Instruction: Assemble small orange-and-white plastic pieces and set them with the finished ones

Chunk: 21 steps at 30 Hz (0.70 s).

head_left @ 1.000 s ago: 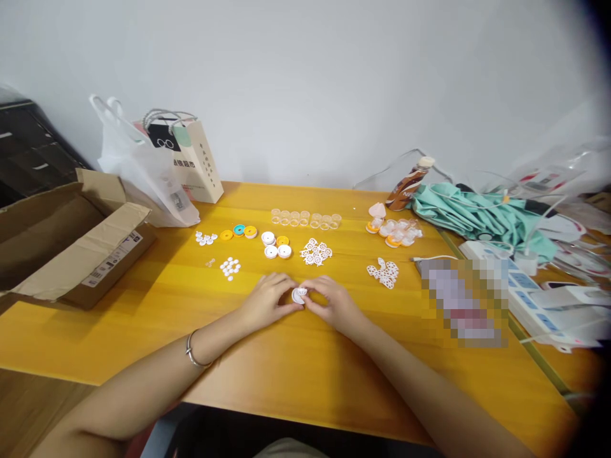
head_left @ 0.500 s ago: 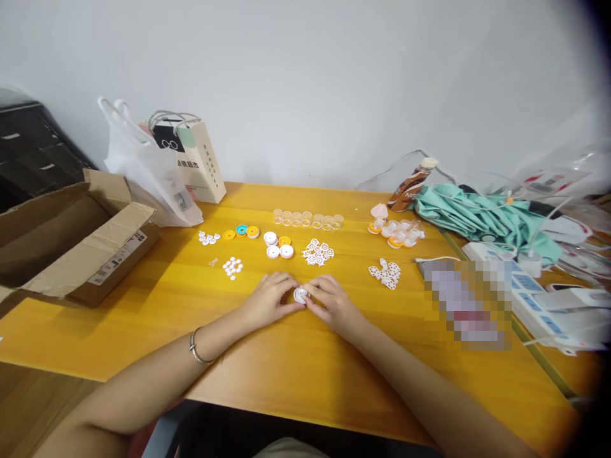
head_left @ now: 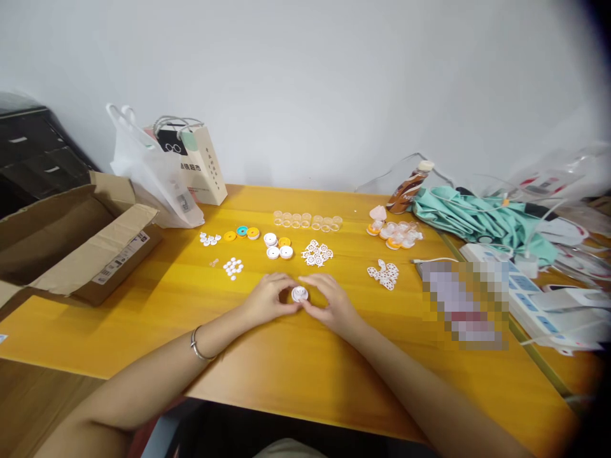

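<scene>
My left hand (head_left: 268, 299) and my right hand (head_left: 329, 302) meet at the middle of the yellow table (head_left: 296, 369), fingers pinched from both sides around a small white round disc (head_left: 300, 294). A bracelet sits on my left wrist. Just beyond the hands lie white lacy cut-outs (head_left: 316, 253), white and yellow discs (head_left: 279, 247), tiny white buttons (head_left: 232, 267) and a row of clear cups (head_left: 307, 221).
An open cardboard box (head_left: 71, 248) sits at the left, with a plastic bag (head_left: 153, 172) and a paper bag (head_left: 203, 165) behind it. At the right are a bottle (head_left: 405, 186), a teal umbrella (head_left: 477, 219), a power strip (head_left: 529, 299) and cables.
Both hands stay pinched on the white disc with only slight finger shifts. The view has drifted a little to the left.
</scene>
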Available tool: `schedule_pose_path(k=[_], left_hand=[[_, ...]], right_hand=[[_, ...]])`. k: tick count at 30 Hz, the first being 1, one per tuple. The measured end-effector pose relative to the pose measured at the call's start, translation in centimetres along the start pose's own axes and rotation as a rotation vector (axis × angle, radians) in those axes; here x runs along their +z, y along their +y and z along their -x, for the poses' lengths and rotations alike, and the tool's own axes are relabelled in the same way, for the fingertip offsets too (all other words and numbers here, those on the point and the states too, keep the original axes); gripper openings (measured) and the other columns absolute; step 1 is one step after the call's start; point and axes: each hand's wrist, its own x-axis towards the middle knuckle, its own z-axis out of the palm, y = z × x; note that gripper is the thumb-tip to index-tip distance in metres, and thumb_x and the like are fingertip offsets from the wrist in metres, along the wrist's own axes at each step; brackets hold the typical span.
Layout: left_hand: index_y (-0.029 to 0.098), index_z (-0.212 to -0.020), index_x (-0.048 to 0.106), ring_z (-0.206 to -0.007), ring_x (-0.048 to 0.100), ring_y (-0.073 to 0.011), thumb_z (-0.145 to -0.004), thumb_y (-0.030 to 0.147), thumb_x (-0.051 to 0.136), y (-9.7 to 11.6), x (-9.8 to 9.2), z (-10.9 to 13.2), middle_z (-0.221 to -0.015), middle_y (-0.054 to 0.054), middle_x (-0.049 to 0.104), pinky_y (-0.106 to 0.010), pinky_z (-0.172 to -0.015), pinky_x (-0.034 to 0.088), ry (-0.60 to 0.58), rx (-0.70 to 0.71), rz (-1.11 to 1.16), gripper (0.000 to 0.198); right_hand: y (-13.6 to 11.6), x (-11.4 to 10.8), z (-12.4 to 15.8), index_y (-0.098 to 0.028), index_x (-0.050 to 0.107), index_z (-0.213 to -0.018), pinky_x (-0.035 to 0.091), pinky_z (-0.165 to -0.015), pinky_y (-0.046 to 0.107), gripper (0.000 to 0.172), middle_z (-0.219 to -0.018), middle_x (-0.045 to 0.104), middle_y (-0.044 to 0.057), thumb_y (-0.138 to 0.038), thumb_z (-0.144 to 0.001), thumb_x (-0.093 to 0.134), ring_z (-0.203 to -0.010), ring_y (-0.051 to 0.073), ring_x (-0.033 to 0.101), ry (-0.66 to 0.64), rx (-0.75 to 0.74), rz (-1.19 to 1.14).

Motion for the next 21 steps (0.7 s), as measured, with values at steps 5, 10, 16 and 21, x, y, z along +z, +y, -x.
schedule_pose_path(k=[5,10,16,21], left_hand=[[0.012,-0.089,0.064,-0.067,0.058,-0.013,-0.075,0.035,0.064,-0.4,-0.4,-0.3,-0.079,-0.004,0.066,-0.022,-0.062,0.042,-0.022,-0.216,0.45,0.027],[0.012,-0.087,0.063,-0.069,0.06,-0.0124,-0.073,0.032,0.067,0.2,-0.4,-0.4,-0.08,-0.005,0.067,-0.023,-0.067,0.045,-0.08,-0.241,0.734,0.025],[0.013,-0.095,0.063,-0.074,0.062,-0.0134,-0.069,0.026,0.072,1.2,0.6,-0.3,-0.086,-0.005,0.068,-0.025,-0.073,0.048,-0.003,-0.317,0.932,0.031],[0.014,-0.092,0.065,-0.07,0.058,-0.0111,-0.07,0.028,0.071,1.6,1.6,-0.2,-0.083,-0.003,0.067,-0.024,-0.071,0.047,0.147,-0.359,1.052,0.026]], right_hand=[[-0.1,-0.1,-0.2,-0.021,0.054,-0.104,0.049,-0.072,0.033,0.028,-0.078,0.063,0.002,-0.035,-0.081,0.056,-0.072,0.015,0.06,0.057,0.41,-0.405],[-0.7,0.6,-0.3,-0.019,0.055,-0.096,0.047,-0.063,0.028,0.035,-0.067,0.065,0.0,-0.044,-0.073,0.063,-0.061,0.012,0.061,-0.015,0.647,-0.802],[-2.4,1.1,-0.5,-0.019,0.053,-0.085,0.045,-0.059,0.025,0.033,-0.06,0.065,-0.003,-0.038,-0.066,0.071,-0.053,0.01,0.059,0.169,0.802,-1.033],[-3.0,0.8,-0.7,-0.018,0.052,-0.078,0.044,-0.06,0.024,0.03,-0.061,0.064,-0.001,-0.039,-0.067,0.071,-0.057,0.01,0.059,0.192,0.86,-1.135]])
